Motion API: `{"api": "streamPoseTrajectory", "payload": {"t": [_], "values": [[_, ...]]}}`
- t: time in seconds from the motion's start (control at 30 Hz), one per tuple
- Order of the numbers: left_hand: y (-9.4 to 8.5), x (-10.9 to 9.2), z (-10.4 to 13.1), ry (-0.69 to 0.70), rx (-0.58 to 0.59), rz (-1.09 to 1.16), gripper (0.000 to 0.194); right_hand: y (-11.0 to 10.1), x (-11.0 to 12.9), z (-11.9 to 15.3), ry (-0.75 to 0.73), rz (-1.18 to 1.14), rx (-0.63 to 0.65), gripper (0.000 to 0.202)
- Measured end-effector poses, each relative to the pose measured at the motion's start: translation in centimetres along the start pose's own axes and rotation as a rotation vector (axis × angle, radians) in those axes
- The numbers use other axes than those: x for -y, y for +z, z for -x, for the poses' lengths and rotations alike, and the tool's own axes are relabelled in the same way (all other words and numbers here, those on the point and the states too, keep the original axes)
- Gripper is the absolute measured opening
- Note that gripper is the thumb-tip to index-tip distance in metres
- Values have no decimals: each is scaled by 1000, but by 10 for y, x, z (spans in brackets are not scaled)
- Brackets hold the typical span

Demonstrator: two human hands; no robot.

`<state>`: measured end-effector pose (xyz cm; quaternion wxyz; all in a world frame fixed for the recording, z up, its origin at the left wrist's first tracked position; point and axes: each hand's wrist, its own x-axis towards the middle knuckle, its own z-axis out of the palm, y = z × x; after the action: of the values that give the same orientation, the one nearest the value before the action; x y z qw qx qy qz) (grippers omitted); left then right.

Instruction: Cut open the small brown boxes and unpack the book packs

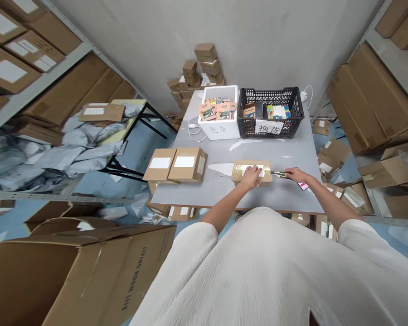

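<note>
A taped cardboard box (236, 174) with a white label lies on the grey table (204, 192) in front of me. My left hand (252, 176) rests on top of it, fingers spread over the label. Just right of the box, my right hand (295, 174) is closed around a slim black-and-yellow box cutter (278, 174). The cutter's tip is at the box's right end; whether it touches the cardboard I cannot tell. A phone (303, 186) with a lit screen lies partly under my right wrist.
Two labelled boxes (182, 166) stand at the table's left. Behind are a white foam bin (221, 131) of booklets and a black crate (294, 122). A side table (127, 127) bears grey parcels. A large open carton (122, 271) stands at lower left.
</note>
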<state>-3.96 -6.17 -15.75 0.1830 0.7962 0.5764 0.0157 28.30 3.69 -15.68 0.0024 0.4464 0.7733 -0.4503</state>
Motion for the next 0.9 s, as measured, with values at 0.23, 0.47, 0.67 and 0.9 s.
{"api": "streamPoseTrajectory", "payload": {"t": [0.23,0.47,0.67,0.9], "values": [[-10,-6,-2,-96,-110,71,63,8,1,19,106,-222,-95,26],[-7,-1,-22,-126,-136,35,59,18,22,26,-60,56,-182,40],[-3,5,-30,-173,-65,26,64,26,26,27,-162,427,-205,42],[6,-4,-21,-134,-157,-35,61,40,22,23,-148,476,-306,45]]}}
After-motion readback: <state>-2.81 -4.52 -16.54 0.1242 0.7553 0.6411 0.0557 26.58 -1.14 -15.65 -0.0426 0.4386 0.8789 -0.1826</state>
